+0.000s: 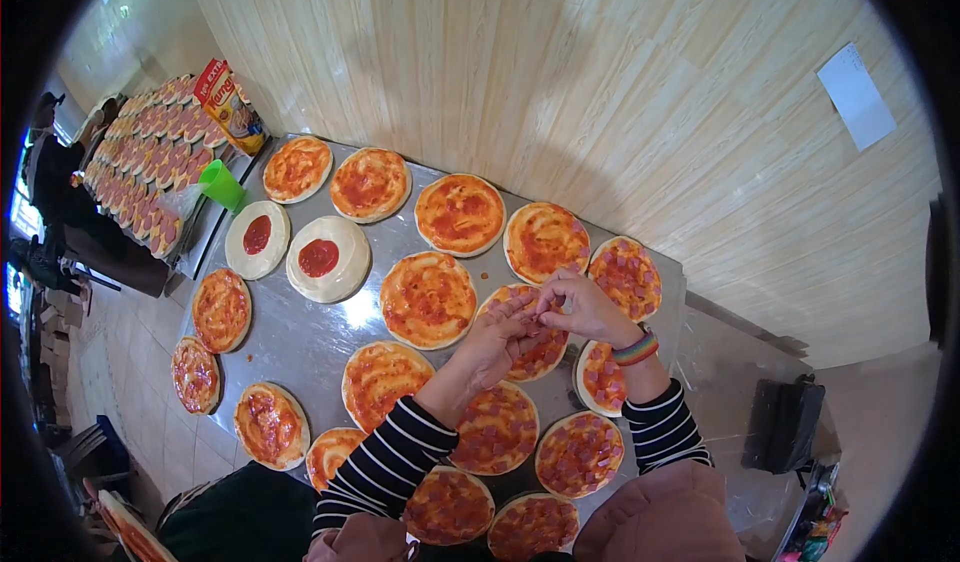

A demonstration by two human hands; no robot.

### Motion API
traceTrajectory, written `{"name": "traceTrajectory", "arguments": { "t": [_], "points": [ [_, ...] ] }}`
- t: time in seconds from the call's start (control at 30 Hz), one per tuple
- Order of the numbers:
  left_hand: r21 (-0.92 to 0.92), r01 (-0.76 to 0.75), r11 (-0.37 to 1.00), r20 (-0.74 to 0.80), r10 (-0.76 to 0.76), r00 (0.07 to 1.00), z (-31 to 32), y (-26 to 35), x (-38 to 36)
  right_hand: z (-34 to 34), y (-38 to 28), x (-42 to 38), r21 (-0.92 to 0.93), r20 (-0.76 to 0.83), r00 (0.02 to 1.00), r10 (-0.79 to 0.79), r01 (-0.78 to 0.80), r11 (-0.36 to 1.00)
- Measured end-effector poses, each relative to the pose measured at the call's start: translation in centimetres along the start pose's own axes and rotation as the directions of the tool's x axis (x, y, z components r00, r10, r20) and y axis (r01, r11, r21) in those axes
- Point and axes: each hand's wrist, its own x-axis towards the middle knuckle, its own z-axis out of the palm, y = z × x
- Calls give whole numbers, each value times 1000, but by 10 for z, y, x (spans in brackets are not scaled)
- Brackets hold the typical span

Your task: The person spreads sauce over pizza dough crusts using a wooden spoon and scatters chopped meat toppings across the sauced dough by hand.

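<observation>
Hovering together over the half-topped pizza base (pixel 525 332) at mid-table, left hand (pixel 500 337) and right hand (pixel 580 307) have fingertips pinched, seemingly on small topping bits; what exactly, cannot tell. Risk, as I judge it: bits could drop onto the steel table (pixel 300 347) beside that base, or sleeves could brush the sauced base (pixel 428 299) just left of it.

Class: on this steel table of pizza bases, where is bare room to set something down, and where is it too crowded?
Bare steel table shows between the two bases with unspread sauce dollops, the left-edge sauced bases and the central spread ones. It is crowded under the left hand and right hand, where meat-topped bases nearly touch.
</observation>
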Motion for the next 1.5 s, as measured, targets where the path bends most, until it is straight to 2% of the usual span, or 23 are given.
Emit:
{"name": "traceTrajectory", "arguments": {
  "t": [0.03,0.1,0.13,0.2,0.23,0.3,0.33,0.43,0.5,0.53,0.6,0.63,0.7,0.87,1.03,1.1,1.13,1.2,1.23,1.3,1.33,1.43,1.5],
  "points": [
    [-20,-1,1000,10,1,1000,-3,-2,2,-3,-1,1,0,2,1000,0,0,1000],
    [-39,-3,999,20,4,1000,-5,-1,2,-13,-5,3,216,-62,963,263,-245,945],
    [-63,-6,998,1,6,1000,-4,0,1,-16,10,5,216,-61,963,263,-245,945],
    [-87,-7,996,-15,5,1000,-3,2,-2,-19,43,10,92,-371,890,264,-247,964],
    [-107,-18,994,-28,16,999,-3,4,-4,-19,49,10,91,-373,890,264,-248,965],
    [-125,-34,992,-42,29,999,-2,7,-8,-18,53,14,-207,-378,896,231,-325,923],
    [-136,-42,990,-56,35,998,-1,7,-10,-16,52,17,-206,-378,897,229,-323,924],
    [-130,-61,990,-72,52,996,-4,6,-13,-11,46,22,-160,-325,895,305,-370,915],
    [-114,-75,991,-73,67,995,-8,6,-13,-12,38,22,11,-305,883,356,-371,929],
    [-103,-77,992,-104,66,992,-9,5,-12,-12,33,21,12,-304,884,355,-369,929],
    [-95,-79,992,-135,66,989,-9,3,-9,-13,20,18,294,-161,895,415,-358,886],
    [-86,-90,992,-176,74,982,-7,1,-6,-14,13,16,292,-159,896,415,-359,886],
    [-79,-103,992,-212,84,974,0,-1,0,-17,-4,14,536,54,935,350,-323,780],
    [42,-187,982,-71,189,979,1,-10,6,-16,-10,8,496,96,943,317,-322,807],
    [53,-200,978,-163,206,965,3,-16,9,-12,-18,1,562,78,947,311,-300,771],
    [75,-192,979,-207,203,957,1,-18,10,-7,-9,0,419,53,947,317,-309,854],
    [73,-206,976,-247,217,944,0,-18,10,-8,-6,0,420,55,947,317,-310,853],
    [72,-219,973,-288,231,929,-4,-17,8,-15,1,2,267,-150,918,368,-321,909],
    [54,-237,970,-314,242,918,-7,-16,7,-17,14,3,268,-150,918,368,-321,908],
    [37,-255,966,-339,252,906,-8,-15,5,-16,48,6,115,-364,849,382,-366,923],
    [14,-261,965,-350,249,903,-5,-13,1,-13,55,8,116,-364,850,381,-365,924],
    [-15,-276,961,-358,252,899,0,-12,-6,-9,60,14,-68,-400,855,330,-387,919],
    [-22,-280,960,-355,254,900,-1,-13,-7,-5,59,18,-125,-350,852,388,-454,882]
  ]
}}
